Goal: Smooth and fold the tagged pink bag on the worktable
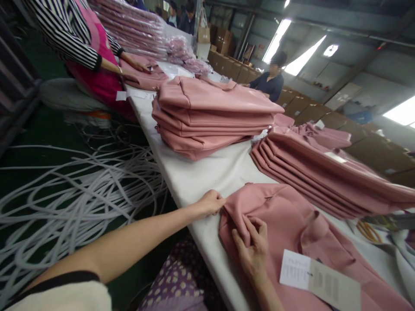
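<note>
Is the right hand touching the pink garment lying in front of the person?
Touching. The head view shows the right hand lying on the pink garment, its fingers pinching a fold near the corner that the left hand also grips.

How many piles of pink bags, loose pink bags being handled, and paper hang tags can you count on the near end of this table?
Stacks of folded pink bags: 2, the taller stack and the slanting stack
Pink bag under the hands: 1, the pink bag, pinched by the left hand and right hand
Paper hang tags on it: 2, white tag, grey tag
Total: 5
</note>
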Demonstrator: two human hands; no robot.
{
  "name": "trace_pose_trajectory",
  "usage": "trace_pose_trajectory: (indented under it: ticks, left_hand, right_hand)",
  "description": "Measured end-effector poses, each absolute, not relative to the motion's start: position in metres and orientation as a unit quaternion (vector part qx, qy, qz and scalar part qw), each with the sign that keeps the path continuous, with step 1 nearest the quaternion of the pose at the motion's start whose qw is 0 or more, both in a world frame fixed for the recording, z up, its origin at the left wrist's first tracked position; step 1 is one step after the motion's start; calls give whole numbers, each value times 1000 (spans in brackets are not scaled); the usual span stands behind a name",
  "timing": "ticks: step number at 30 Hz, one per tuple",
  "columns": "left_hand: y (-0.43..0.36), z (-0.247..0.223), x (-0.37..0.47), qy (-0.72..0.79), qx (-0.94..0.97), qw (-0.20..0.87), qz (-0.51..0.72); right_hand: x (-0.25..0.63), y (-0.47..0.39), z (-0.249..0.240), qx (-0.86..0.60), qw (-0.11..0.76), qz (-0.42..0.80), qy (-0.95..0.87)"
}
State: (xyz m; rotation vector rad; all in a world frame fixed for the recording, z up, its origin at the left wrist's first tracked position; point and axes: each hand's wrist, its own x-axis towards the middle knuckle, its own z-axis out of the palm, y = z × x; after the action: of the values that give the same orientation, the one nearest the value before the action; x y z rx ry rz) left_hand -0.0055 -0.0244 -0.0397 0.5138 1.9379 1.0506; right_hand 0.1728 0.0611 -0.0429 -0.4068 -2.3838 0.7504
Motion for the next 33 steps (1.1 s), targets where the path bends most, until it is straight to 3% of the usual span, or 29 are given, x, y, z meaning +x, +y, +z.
trace_pose_trajectory:
  ticks: [5, 18, 22, 26, 33]
  left_hand:
    - [-27, -51, -2, 761, 164, 426, 461]
    - [-21, -46, -20, 665, 222, 512, 496]
    - [-18, -52, -21, 679, 207, 498, 498]
    - [-16, -57, -26, 713, 207, 478, 470]
    - [-20, -29, -42, 780, 228, 335, 478]
  right_hand:
    - [170, 61, -49, -87, 221, 159, -958]
    - [172, 67, -57, -95, 198, 176, -960]
    - [170, 64, -55, -79, 207, 140, -965]
    - [164, 55, -53, -67, 162, 70, -982]
    - [163, 50, -55, -87, 120, 84, -985]
